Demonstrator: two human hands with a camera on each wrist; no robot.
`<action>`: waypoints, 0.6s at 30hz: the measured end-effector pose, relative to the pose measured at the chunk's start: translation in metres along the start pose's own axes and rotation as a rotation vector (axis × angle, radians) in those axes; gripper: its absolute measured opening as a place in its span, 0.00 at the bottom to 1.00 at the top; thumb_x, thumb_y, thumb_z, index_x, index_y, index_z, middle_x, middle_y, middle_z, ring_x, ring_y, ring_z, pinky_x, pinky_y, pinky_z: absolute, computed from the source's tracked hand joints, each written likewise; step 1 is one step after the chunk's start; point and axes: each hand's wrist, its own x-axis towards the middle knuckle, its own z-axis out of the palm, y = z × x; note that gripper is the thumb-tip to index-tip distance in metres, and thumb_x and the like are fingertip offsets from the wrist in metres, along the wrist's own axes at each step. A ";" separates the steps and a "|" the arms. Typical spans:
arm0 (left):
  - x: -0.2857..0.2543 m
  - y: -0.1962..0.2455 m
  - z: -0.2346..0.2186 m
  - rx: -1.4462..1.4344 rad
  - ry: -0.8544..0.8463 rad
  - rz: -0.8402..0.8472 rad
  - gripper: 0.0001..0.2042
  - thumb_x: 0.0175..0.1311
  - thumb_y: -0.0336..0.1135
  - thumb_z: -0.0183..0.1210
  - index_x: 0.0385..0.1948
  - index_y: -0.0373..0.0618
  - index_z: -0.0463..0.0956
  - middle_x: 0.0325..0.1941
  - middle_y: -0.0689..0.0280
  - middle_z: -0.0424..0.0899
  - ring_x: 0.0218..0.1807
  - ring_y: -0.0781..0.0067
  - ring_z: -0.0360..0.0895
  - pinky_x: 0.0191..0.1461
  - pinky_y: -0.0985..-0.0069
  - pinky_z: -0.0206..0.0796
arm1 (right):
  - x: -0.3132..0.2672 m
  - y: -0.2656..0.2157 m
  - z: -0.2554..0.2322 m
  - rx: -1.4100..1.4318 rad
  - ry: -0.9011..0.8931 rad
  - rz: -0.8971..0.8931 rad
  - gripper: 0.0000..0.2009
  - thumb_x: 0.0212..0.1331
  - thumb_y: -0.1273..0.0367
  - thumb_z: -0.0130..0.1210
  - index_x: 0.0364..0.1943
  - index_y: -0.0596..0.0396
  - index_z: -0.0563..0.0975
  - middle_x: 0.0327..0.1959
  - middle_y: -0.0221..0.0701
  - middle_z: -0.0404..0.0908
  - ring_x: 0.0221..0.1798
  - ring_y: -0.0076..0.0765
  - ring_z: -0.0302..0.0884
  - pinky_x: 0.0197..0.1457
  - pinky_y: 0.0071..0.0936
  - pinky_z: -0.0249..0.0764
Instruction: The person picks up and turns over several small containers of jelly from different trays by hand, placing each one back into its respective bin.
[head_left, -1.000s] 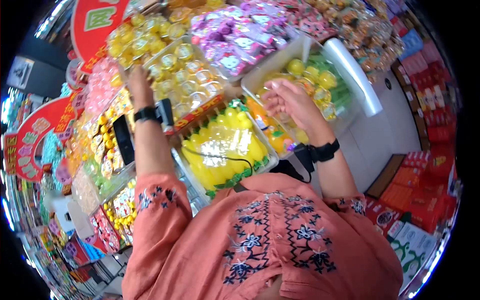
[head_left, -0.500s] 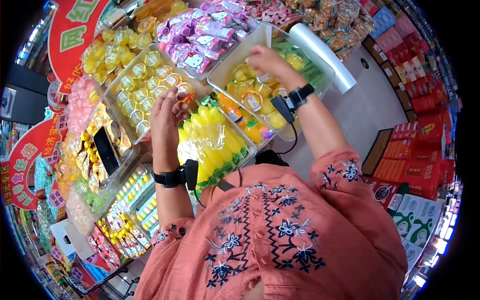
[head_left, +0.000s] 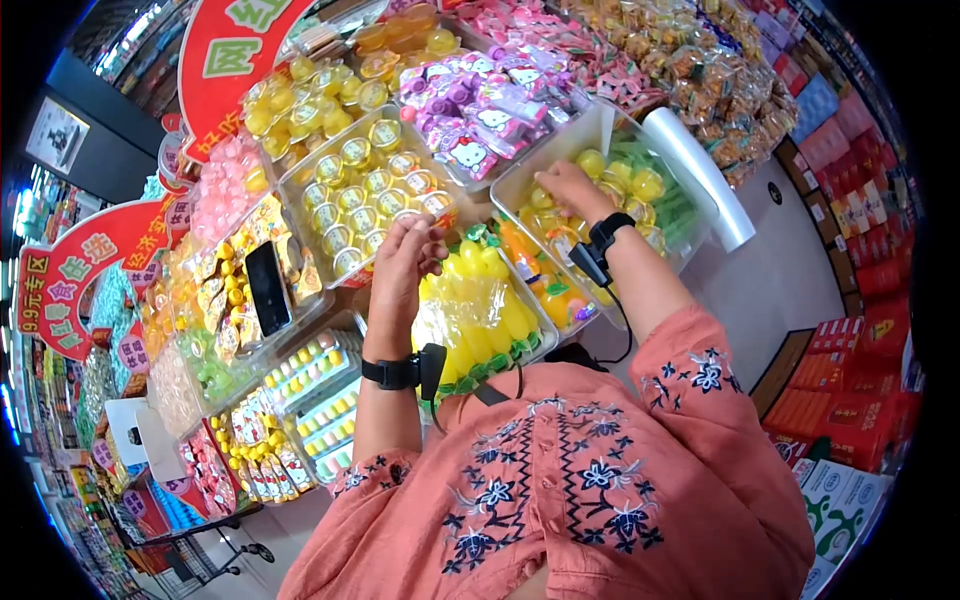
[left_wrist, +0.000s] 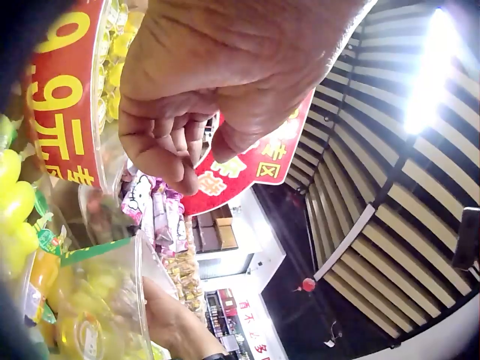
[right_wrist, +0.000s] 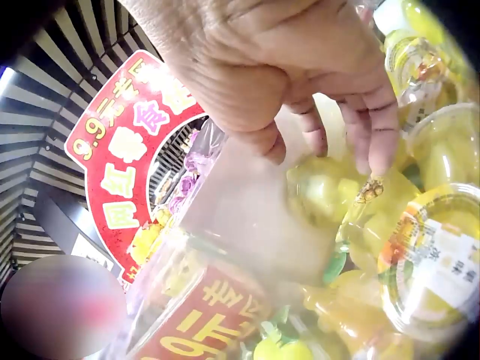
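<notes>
Your left hand (head_left: 405,262), loosely curled and holding nothing, hovers near the yellow pouches (head_left: 470,312); your right hand (head_left: 575,190), fingers relaxed, touches yellow packages (right_wrist: 324,191) inside the right-hand clear bin (head_left: 545,150).

Yel. cup (right_wrist: 426,264) w/ wht-orange label (right_wrist: 446,259), coral shirt (head_left: 545,470) w/ navy floral embroid. (head_left: 607,470), purple pkts (head_left: 495,120), red sign (head_left: 90,262)

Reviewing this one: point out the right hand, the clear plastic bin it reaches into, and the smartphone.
Right hand (head_left: 577,191), head view: back of the hand.
Clear plastic bin (right_wrist: 259,201), right wrist view: bare side wall.
Smartphone (head_left: 267,290), head view: dark screen.
</notes>
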 end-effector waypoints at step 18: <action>-0.007 -0.009 -0.008 0.032 0.003 -0.039 0.15 0.71 0.42 0.52 0.50 0.43 0.75 0.39 0.68 0.80 0.35 0.80 0.76 0.36 0.82 0.66 | 0.000 0.004 0.030 -0.209 0.021 -0.212 0.28 0.41 0.59 0.66 0.45 0.69 0.78 0.46 0.50 0.82 0.51 0.49 0.80 0.57 0.34 0.72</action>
